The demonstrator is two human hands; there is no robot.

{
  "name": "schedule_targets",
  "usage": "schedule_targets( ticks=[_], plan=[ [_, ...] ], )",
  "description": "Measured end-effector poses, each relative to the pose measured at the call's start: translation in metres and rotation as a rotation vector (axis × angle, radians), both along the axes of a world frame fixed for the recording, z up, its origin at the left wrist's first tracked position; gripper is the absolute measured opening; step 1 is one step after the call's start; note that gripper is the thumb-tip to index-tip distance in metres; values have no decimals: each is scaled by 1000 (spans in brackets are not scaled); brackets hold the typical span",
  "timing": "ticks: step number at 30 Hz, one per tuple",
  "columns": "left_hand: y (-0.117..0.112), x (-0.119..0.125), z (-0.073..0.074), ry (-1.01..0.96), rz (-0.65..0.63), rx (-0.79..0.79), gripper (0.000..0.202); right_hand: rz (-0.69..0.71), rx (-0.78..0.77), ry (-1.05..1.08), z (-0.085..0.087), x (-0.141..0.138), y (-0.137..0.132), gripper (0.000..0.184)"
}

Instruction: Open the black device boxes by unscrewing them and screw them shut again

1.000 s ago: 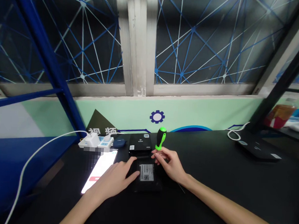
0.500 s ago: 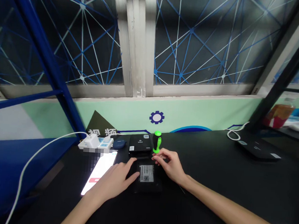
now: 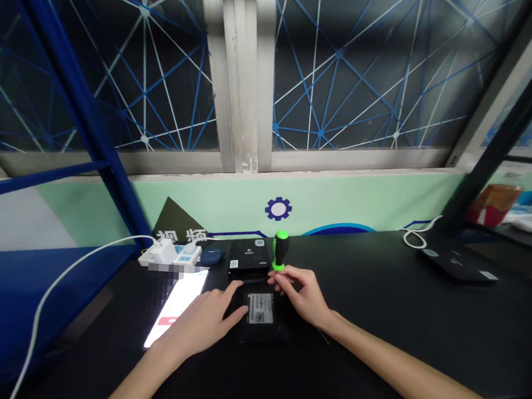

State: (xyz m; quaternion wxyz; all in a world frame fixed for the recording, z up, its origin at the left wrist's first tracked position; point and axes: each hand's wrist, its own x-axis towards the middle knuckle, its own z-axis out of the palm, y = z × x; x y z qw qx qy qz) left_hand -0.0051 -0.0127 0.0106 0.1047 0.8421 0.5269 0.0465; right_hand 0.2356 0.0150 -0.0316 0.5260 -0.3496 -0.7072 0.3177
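Note:
A small black device (image 3: pixel 261 324) with a white label lies flat on the black table (image 3: pixel 398 330). My left hand (image 3: pixel 205 323) rests on its left edge, fingers stretched out flat against it. My right hand (image 3: pixel 302 293) pinches the lower shaft of a screwdriver with a green and black handle (image 3: pixel 281 249), held upright at the device's far right corner.
A second black box (image 3: pixel 249 258) sits just behind the device. To the left lie a lit phone (image 3: pixel 177 306), a white power strip (image 3: pixel 170 255) with a white cable, and a dark blue mouse (image 3: pixel 211 255). A flat black device (image 3: pixel 455 261) rests at the far right.
The screwdriver handle has shifted slightly left and stands more upright. My left hand has stayed on the device.

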Motion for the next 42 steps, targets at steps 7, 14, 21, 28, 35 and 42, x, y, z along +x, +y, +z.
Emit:
schedule_targets(
  ticks=[7, 14, 21, 28, 35, 42],
  plan=[
    [1, -1, 0, -9, -2, -7, 51, -41, 22, 4, 2, -1, 1, 21],
    [2, -1, -3, -7, -7, 10, 51, -1, 20, -10, 2, 0, -1, 20],
    [2, -1, -3, -10, -2, -3, 50, -32, 27, 2, -1, -1, 0, 19],
    [1, -2, -2, -16, 8, -11, 52, -47, 6, 38, -2, -1, 2, 18],
    [1, -1, -1, -14, 3, -4, 51, 0, 1, 22, -4, 0, 3, 21],
    [2, -2, -5, -21, 2, 3, 51, -60, 10, 31, -3, -1, 4, 15]
  ],
)
